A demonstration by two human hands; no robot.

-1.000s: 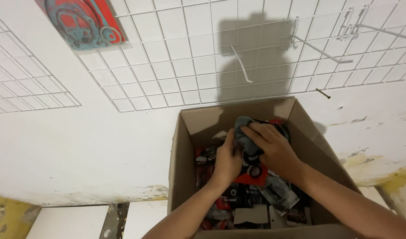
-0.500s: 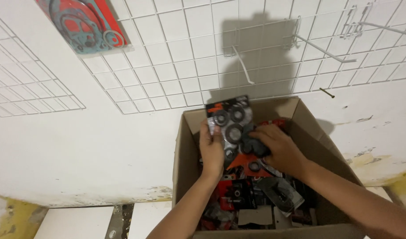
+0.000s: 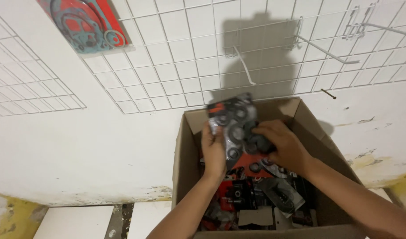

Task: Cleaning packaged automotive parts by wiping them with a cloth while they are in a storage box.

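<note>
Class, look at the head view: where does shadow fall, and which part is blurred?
Head view: a dark shadow falls on the wall grid above the cardboard box; the packet held by the left hand and right hand is motion-blurred; the grid stays sharp.

Brown cardboard box (image 3: 185,168), red-and-black packets (image 3: 234,128) (white wire grid (image 3: 176,66) behind)
</note>
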